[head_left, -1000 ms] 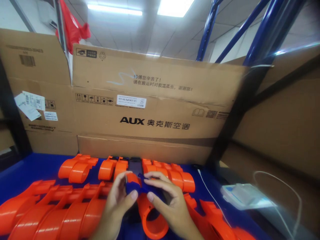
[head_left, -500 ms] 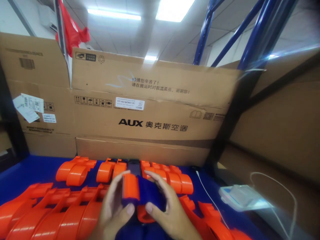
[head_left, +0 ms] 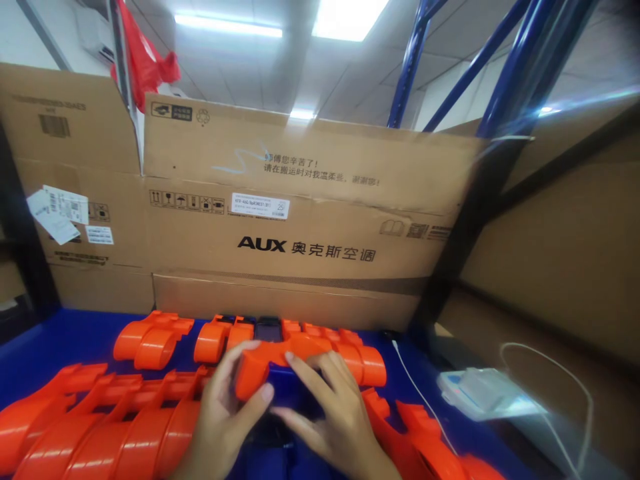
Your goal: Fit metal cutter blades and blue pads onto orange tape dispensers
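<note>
Head view: the left hand (head_left: 225,400) pinched the orange piece (head_left: 303,344) between thumb and fingers, over the middle of the blue table (head_left: 80,333). The right hand (head_left: 343,403) had its fingers spread, the index fingertip touching the piece; whether it also gripped the blue part (head_left: 287,375) could not be told. The step in hand seemed to be adjusting the piece; the next move appeared to call for a firm left hold. The piece's underside was hidden, and orange parts (head_left: 425,437) at near right were cut off.
</note>
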Demonstrator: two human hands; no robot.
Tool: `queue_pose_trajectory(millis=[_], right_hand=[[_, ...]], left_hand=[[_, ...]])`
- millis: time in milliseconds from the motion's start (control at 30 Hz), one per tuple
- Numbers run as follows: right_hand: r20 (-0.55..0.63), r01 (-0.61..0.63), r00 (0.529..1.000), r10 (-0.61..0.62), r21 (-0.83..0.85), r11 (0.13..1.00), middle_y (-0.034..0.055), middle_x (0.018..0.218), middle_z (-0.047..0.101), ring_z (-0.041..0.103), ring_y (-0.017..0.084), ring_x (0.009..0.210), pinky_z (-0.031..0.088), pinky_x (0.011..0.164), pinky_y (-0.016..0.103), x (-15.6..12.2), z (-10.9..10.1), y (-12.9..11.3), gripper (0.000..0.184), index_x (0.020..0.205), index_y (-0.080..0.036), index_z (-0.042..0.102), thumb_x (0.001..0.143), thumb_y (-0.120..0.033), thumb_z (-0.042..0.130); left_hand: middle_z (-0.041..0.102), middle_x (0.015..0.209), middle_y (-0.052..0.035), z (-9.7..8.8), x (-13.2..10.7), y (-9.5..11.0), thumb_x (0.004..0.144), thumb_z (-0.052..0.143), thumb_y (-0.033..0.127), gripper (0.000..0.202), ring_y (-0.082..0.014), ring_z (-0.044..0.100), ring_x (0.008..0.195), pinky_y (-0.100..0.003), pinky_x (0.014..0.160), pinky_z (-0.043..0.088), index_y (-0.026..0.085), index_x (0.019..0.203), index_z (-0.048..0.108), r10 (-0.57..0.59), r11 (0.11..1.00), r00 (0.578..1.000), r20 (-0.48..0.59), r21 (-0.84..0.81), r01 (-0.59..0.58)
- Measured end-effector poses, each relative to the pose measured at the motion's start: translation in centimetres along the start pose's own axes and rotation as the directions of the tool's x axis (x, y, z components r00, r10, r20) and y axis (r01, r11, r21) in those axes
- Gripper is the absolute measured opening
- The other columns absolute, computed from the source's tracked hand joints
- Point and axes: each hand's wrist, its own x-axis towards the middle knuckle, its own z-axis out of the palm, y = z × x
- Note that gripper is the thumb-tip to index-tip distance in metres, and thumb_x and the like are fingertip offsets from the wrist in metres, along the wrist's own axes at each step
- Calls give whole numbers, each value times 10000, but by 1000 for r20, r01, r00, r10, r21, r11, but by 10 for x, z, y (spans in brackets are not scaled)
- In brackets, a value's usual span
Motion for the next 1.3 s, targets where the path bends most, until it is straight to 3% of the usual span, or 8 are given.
queue_pose_trajectory(millis=[200,567,833,1167,1300], right_hand=[[20,28,999,-28,-18,999,120,993,683,645,314,901,558,809,488,-2,3,1,709,1426,-284,548,782,-412,816],[27,29,999,-29,3,1000,111,983,673,637,295,879,558,809,473,-1,3,-3,699,1409,-264,541,785,-423,813],[4,87,996,-87,-19,996,122,993,652,617,288,893,557,803,464,-3,5,-2,664,1400,-200,543,820,-415,784],[10,82,997,-82,-22,996,118,996,661,625,288,897,555,808,456,0,4,-4,700,1423,-206,529,810,-422,790],[-1,49,999,-49,18,999,129,1052,679,638,306,944,540,869,475,1,2,-7,735,1413,-205,533,772,-415,824]], left_hand=[[718,1164,-27,-6,2,-5,710,845,302,486,-289,665,1082,-338,967,488,280,1156,653,20,998,1000,-3,62,-19],[724,1143,-33,-6,4,-7,703,847,312,477,-314,645,1109,-356,969,474,273,1137,654,45,990,996,-71,139,-35],[732,1110,-23,-15,6,-21,706,826,341,487,-271,708,960,-341,816,565,282,1149,632,107,971,993,-51,220,-94],[738,1099,-22,-16,5,-22,716,822,358,463,-269,713,997,-334,827,582,292,1133,630,131,963,990,-51,245,-114],[717,1221,-45,-15,3,-18,738,813,367,522,-296,677,1121,-367,935,555,304,1217,614,118,971,993,-22,214,-110]])
